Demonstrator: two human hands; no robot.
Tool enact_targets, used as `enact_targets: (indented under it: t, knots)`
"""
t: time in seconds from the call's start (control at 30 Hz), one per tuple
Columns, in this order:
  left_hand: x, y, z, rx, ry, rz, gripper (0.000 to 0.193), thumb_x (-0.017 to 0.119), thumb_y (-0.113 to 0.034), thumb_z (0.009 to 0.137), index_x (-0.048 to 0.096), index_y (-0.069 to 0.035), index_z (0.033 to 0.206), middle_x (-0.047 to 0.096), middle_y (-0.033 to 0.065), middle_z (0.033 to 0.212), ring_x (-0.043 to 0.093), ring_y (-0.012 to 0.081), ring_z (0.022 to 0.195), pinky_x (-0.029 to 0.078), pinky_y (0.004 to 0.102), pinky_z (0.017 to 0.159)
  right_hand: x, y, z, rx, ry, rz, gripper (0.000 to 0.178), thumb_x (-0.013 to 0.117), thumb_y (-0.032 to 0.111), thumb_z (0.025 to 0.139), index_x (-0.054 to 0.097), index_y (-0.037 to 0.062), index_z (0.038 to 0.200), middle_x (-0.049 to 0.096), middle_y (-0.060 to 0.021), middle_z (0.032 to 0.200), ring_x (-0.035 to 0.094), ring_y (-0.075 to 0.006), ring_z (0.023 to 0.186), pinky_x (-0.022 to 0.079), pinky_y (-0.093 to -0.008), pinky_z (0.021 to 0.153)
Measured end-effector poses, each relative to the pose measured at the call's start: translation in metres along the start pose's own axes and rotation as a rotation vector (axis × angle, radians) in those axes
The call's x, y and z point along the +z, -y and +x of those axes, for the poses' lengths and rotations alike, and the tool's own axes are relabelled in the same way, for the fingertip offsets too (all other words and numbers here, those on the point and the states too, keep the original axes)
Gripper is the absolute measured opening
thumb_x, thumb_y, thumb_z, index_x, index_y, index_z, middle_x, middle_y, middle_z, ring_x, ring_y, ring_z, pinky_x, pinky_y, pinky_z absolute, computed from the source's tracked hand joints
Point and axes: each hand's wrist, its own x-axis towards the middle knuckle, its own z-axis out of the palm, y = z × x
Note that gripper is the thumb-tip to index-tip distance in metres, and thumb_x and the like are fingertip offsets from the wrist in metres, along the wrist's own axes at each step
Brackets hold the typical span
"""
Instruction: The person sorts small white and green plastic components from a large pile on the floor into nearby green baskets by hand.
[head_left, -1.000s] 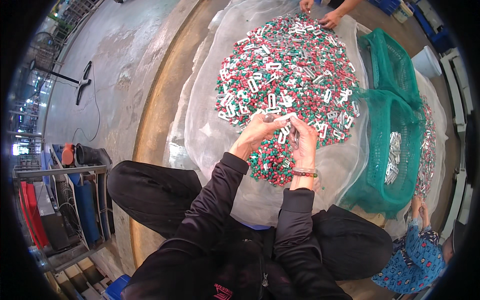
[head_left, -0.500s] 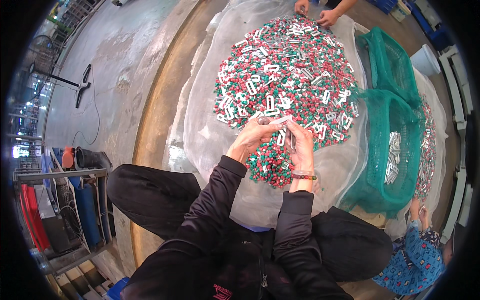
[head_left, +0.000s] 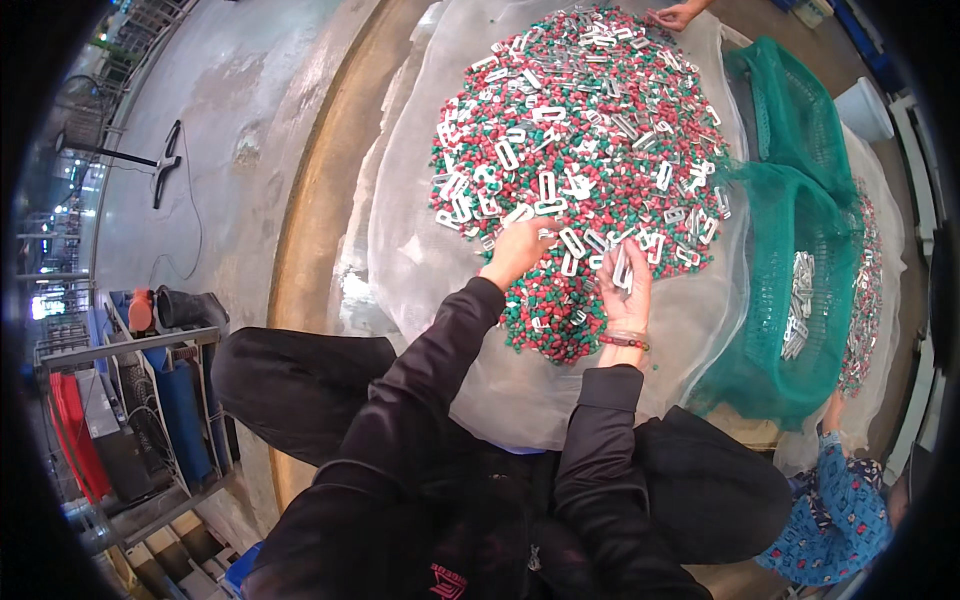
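Note:
A broad heap of red and green pellets (head_left: 600, 130), mixed with white slotted plastic pieces (head_left: 547, 186), covers a pale mesh sheet in front of me. My left hand (head_left: 515, 252) rests at the heap's near left edge, its fingers bent down among the pieces beside a white one. What its fingertips hold, if anything, is hidden. To the right, my right hand (head_left: 634, 298) is closed around a few white slotted plastic pieces (head_left: 622, 268), held just above the near edge of the heap. A smaller mound of pellets (head_left: 550, 320) lies between my wrists.
Green net-covered baskets (head_left: 775, 385) stand at the right; the nearer holds white pieces (head_left: 799, 300). Beyond them lies another pellet heap (head_left: 865, 300), with a person in a blue patterned top (head_left: 835, 525) beside it. Another person's hand (head_left: 678, 16) touches the heap's far end.
My hands have come apart: the left went to the heap, the right moved right with white pieces. The view shifted slightly. At the far end, one of the other person's hands has left view.

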Motion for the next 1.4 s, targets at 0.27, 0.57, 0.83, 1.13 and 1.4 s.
enact_targets:
  t: [0.27,0.57,0.83,1.13,1.4]
  knots:
    - [0.052,0.009,0.027,0.409,0.173,0.666,0.013,0.056,-0.011,0.074,0.054,-0.007,0.086,0.055,0.0091,0.079,0.059,0.023,0.073,0.048,0.0342,0.059,-0.006,0.015,0.003,0.012,0.112,0.096,0.019,0.047,0.017,0.087,0.052,0.0042,0.099,0.058,-0.0121,0.092,0.059,-0.0268,0.079,0.052,-0.0284,0.056]
    - [-0.026,-0.006,0.007,-0.351,0.222,-0.937,0.028,0.058,-0.028,0.081,0.058,-0.002,0.089,0.058,0.0036,0.073,0.053,0.0084,0.057,0.042,0.0233,0.042,-0.04,0.01,0.017,-0.012,-0.058,0.166,0.014,0.057,0.021,0.082,0.054,0.0074,0.082,0.06,-0.0094,0.074,0.058,-0.0161,0.061,0.04,-0.0185,0.037]
    - [0.045,-0.021,0.011,-0.022,0.241,0.309,0.026,0.057,-0.03,0.078,0.056,-0.005,0.085,0.061,0.0139,0.075,0.061,0.0285,0.072,0.048,0.0402,0.059,-0.085,0.017,0.065,-0.122,-0.195,-1.261,0.031,0.066,0.009,0.069,0.057,0.0058,0.099,0.062,-0.0107,0.081,0.06,-0.0191,0.062,0.046,-0.0284,0.052]
    - [0.027,-0.001,0.013,0.002,0.223,0.288,0.024,0.068,-0.026,0.065,0.062,-0.005,0.074,0.062,0.0119,0.071,0.061,0.0267,0.071,0.048,0.0351,0.062,-0.062,-0.011,0.046,-0.142,-0.253,-1.786,0.025,0.065,0.023,0.069,0.063,0.0098,0.09,0.062,-0.0152,0.079,0.06,-0.0308,0.075,0.045,-0.0377,0.065]
    - [-0.073,0.027,0.005,-0.341,0.179,-1.376,0.013,0.051,-0.017,0.084,0.051,-0.004,0.08,0.056,0.0066,0.074,0.054,0.0093,0.055,0.038,0.0198,0.036,-0.052,0.011,0.045,0.028,0.012,-0.527,0.015,0.058,0.007,0.074,0.046,0.0082,0.083,0.055,-0.0046,0.072,0.05,-0.0086,0.05,0.034,-0.0198,0.035]
